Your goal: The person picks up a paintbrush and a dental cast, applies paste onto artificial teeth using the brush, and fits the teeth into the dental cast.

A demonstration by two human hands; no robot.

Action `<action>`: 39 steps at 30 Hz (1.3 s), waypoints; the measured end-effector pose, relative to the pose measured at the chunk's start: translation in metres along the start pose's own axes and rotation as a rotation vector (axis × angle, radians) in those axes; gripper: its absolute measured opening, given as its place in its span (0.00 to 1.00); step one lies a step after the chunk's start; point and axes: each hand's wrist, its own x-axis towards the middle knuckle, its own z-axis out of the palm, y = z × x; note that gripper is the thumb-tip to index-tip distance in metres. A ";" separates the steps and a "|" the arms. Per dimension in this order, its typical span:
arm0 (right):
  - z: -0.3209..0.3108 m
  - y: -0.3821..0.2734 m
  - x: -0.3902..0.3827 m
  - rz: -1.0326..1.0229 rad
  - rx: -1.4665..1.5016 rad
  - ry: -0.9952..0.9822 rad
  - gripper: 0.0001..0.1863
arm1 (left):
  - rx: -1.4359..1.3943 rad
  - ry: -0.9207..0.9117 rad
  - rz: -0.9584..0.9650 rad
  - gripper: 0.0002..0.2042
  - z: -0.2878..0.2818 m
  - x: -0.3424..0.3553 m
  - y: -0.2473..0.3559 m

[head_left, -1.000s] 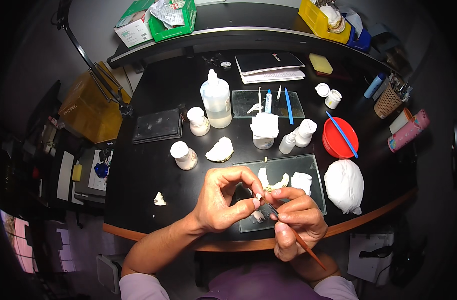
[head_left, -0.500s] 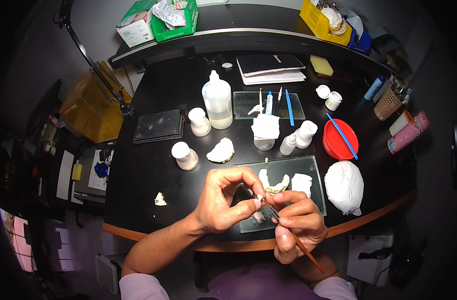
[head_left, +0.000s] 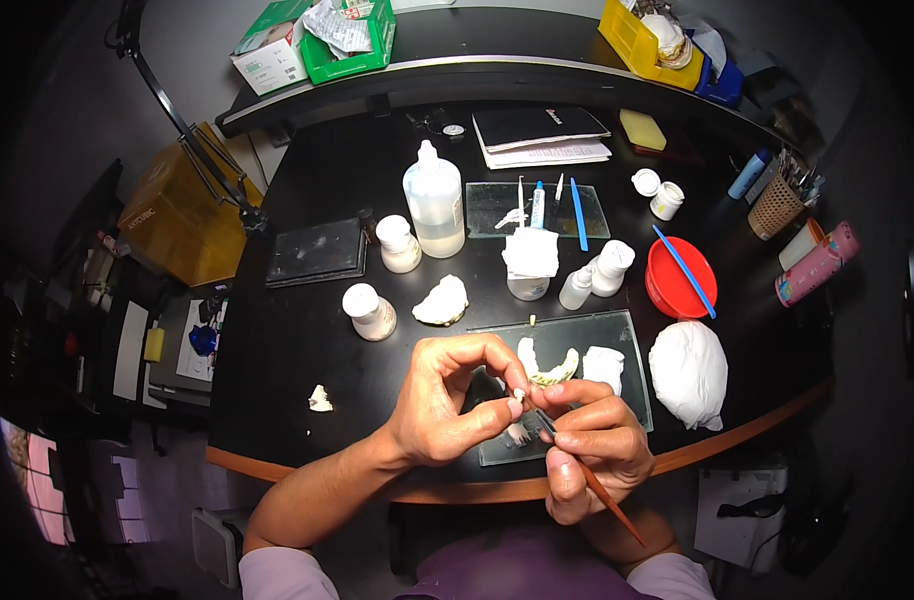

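- The black desk (head_left: 262, 350) is spreading under everything; its brown front edge is running beneath both forearms, and plain black top is showing between the left forearm and a pale chip (head_left: 320, 399).
- The glass slab (head_left: 617, 330) is lying close to that front edge, with a narrow strip of desk separating its right side from the bundle.
- The left hand (head_left: 447, 400) is hovering above the slab's left part, thumb and index fingertip narrowing to a pinch on the tiny piece.
- The right hand (head_left: 602, 440) is facing it, thumb and fingers closing round the brush; a small gap is showing between the hands.
- The white bundle (head_left: 689, 375) is sitting right of the slab, near the desk's curved edge.
- The tall bottle (head_left: 435, 210) is standing well beyond the left hand.
- The red bowl (head_left: 672, 270) is resting just beyond the bundle, a blue spatula (head_left: 687, 275) lying across its rim.
- The arch (head_left: 554, 378) is lying on the slab, just beyond the fingers, a cloth (head_left: 604, 367) resting nearby.
- The brush (head_left: 607, 492) is slanting, its handle end jutting past the desk edge.
- The off-white piece (head_left: 519, 395) is sitting between the left fingertips, near the brush tip; whether they are touching, I cannot tell.
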 end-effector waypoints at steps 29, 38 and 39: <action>-0.064 0.011 0.055 0.058 -0.599 -0.580 0.16 | 0.769 0.107 0.338 0.05 -0.025 0.017 -0.007; -0.118 -0.021 0.058 0.066 -1.026 -0.853 0.18 | 0.764 0.115 0.400 0.04 -0.022 0.021 -0.001; -0.122 -0.023 0.059 0.096 -1.022 -0.874 0.18 | 0.774 0.109 0.396 0.04 -0.021 0.021 0.000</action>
